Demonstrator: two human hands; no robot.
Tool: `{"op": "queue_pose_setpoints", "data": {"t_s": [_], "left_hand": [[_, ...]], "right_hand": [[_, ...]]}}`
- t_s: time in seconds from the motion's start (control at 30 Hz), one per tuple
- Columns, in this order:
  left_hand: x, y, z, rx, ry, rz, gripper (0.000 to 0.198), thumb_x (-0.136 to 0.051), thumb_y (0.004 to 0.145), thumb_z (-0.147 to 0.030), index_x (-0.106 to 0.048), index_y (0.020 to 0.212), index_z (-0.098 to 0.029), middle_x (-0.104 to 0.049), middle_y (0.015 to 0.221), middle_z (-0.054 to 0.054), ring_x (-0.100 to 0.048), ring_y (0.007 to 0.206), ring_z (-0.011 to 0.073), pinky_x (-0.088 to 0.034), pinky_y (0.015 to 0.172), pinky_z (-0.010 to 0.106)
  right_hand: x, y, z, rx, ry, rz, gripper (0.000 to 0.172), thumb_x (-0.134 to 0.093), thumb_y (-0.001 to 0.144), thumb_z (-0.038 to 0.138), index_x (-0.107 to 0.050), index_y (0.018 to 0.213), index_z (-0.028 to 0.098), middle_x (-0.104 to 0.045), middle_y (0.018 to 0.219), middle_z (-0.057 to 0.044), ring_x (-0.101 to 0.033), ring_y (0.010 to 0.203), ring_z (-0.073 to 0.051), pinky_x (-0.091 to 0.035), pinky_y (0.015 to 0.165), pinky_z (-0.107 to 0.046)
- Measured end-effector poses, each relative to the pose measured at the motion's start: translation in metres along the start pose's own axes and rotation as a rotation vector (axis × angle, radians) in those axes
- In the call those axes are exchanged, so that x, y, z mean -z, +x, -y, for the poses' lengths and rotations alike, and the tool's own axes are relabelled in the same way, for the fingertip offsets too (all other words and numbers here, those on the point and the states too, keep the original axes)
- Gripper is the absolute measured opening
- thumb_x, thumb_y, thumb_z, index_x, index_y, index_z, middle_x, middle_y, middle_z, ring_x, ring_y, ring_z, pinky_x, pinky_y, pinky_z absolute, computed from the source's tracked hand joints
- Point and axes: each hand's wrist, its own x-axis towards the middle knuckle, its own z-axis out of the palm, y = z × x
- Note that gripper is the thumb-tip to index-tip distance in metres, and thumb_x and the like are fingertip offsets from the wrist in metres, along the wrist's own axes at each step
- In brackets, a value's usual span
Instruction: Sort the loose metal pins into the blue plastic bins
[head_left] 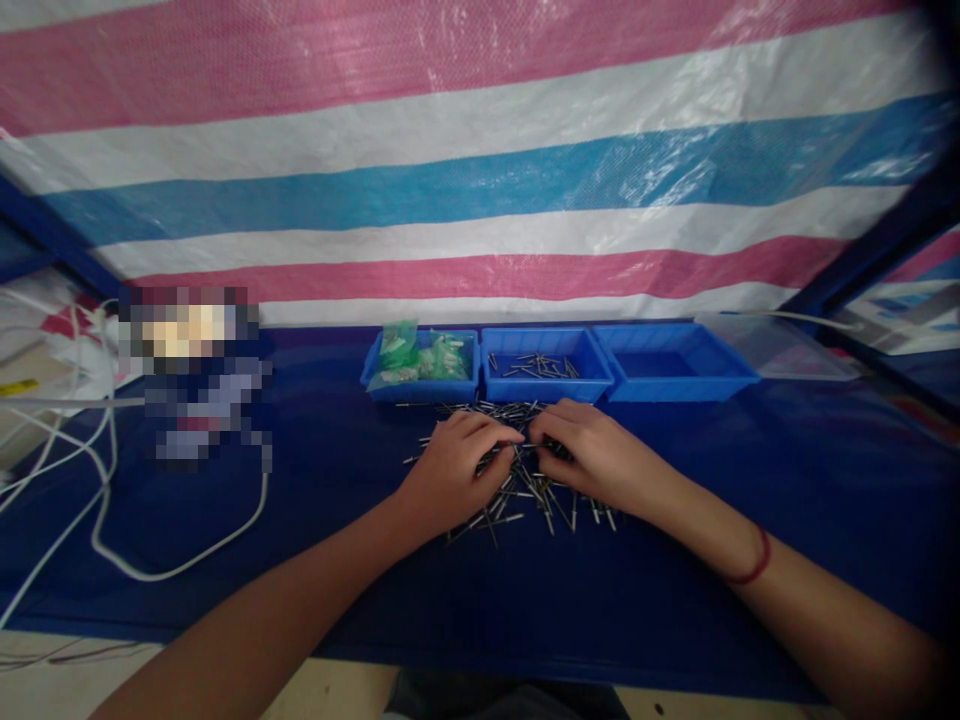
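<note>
Pins [534, 488], heaped; left hand [456, 465] and right hand [592, 450], both curled over them, grasp not discernible; three bins [546, 389] behind

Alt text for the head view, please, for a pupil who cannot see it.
A person's left hand and right hand touch a pile of thin, dark and silvery metal pins on a dark blue tabletop. Beyond stand three rectangular blue plastic bins; the left holds greenish plastic bags, the middle more pins. A pink, white and blue striped plastic sheet hangs behind.
</note>
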Motion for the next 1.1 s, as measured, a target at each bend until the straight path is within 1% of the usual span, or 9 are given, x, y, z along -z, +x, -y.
{"op": "queue_pose_setpoints", "data": {"t_s": [0.07, 0.2, 0.3, 0.5, 0.7, 0.8, 0.9, 1.0, 1.1], "left_hand": [[0.0, 0.0, 0.0, -0.007, -0.002, -0.002, 0.021, -0.047, 0.091, -0.021, -0.063, 0.104, -0.019, -0.066, 0.1, 0.007, -0.057, 0.096, 0.0205, -0.042, 0.086, 0.036], [0.001, 0.0, 0.0, -0.009, -0.001, -0.006, 0.02, -0.048, 0.091, -0.021, -0.063, 0.104, -0.019, -0.066, 0.1, 0.006, -0.057, 0.096, 0.0206, -0.042, 0.086, 0.035], [0.001, -0.001, 0.001, -0.014, -0.001, -0.009, 0.02, -0.048, 0.091, -0.021, -0.063, 0.104, -0.02, -0.066, 0.099, 0.006, -0.057, 0.095, 0.0203, -0.042, 0.085, 0.035], [0.001, -0.001, 0.002, -0.017, 0.003, -0.001, 0.02, -0.048, 0.091, -0.02, -0.062, 0.104, -0.019, -0.066, 0.098, 0.006, -0.057, 0.095, 0.02, -0.042, 0.085, 0.034], [0.0, 0.0, 0.001, -0.007, -0.003, -0.007, 0.018, -0.049, 0.091, -0.021, -0.062, 0.102, -0.018, -0.066, 0.098, 0.006, -0.057, 0.095, 0.0203, -0.042, 0.085, 0.035], [0.0, 0.0, 0.001, 0.016, -0.024, -0.019, 0.016, -0.052, 0.09, -0.025, -0.06, 0.102, -0.018, -0.066, 0.098, 0.006, -0.058, 0.095, 0.0204, -0.042, 0.085, 0.034], [0.0, 0.0, 0.003, 0.039, -0.047, -0.05, 0.024, -0.058, 0.087, -0.033, -0.058, 0.106, -0.018, -0.067, 0.096, 0.005, -0.059, 0.094, 0.0202, -0.043, 0.084, 0.034], [0.001, 0.0, 0.004, 0.029, -0.054, -0.053, 0.019, -0.058, 0.087, -0.035, -0.061, 0.098, -0.019, -0.067, 0.094, 0.004, -0.06, 0.091, 0.0191, -0.042, 0.083, 0.032], [0.002, 0.001, 0.003, 0.017, -0.046, -0.062, 0.014, -0.056, 0.089, -0.033, -0.063, 0.089, -0.02, -0.069, 0.09, 0.002, -0.06, 0.088, 0.0177, -0.041, 0.082, 0.031]], "right_hand": [[0.001, 0.0, -0.001, 0.007, -0.009, -0.032, 0.012, -0.053, 0.081, 0.009, -0.059, 0.087, 0.017, -0.062, 0.08, -0.006, -0.056, 0.077, -0.021, -0.042, 0.072, -0.034], [0.002, 0.0, -0.004, 0.049, 0.005, -0.072, 0.022, -0.052, 0.083, 0.01, -0.063, 0.101, 0.017, -0.067, 0.092, -0.01, -0.059, 0.085, -0.023, -0.045, 0.075, -0.037], [0.003, -0.001, -0.004, 0.073, 0.008, -0.071, 0.021, -0.052, 0.084, 0.012, -0.064, 0.1, 0.019, -0.068, 0.092, -0.009, -0.061, 0.086, -0.022, -0.045, 0.076, -0.037], [0.004, -0.002, -0.001, 0.047, -0.023, -0.119, 0.014, -0.054, 0.084, 0.013, -0.063, 0.094, 0.018, -0.068, 0.091, -0.008, -0.061, 0.085, -0.022, -0.044, 0.075, -0.038], [0.005, -0.001, 0.0, 0.067, 0.072, -0.167, 0.011, -0.054, 0.086, 0.017, -0.064, 0.091, 0.018, -0.068, 0.091, -0.008, -0.061, 0.086, -0.021, -0.047, 0.077, -0.036], [0.006, 0.0, 0.001, 0.07, 0.107, -0.178, 0.013, -0.053, 0.087, 0.016, -0.065, 0.091, 0.019, -0.068, 0.091, -0.009, -0.061, 0.087, -0.021, -0.048, 0.076, -0.037], [0.007, 0.001, 0.004, 0.081, 0.136, -0.165, 0.014, -0.052, 0.087, 0.016, -0.065, 0.092, 0.019, -0.068, 0.088, -0.008, -0.062, 0.086, -0.021, -0.049, 0.076, -0.037], [0.008, 0.001, 0.009, 0.105, 0.162, -0.133, 0.017, -0.051, 0.087, 0.015, -0.065, 0.096, 0.02, -0.068, 0.089, -0.008, -0.062, 0.086, -0.021, -0.049, 0.077, -0.036], [0.007, 0.0, 0.013, 0.103, 0.181, -0.13, 0.021, -0.05, 0.088, 0.016, -0.064, 0.102, 0.022, -0.068, 0.093, -0.008, -0.062, 0.085, -0.02, -0.049, 0.077, -0.035]]}}
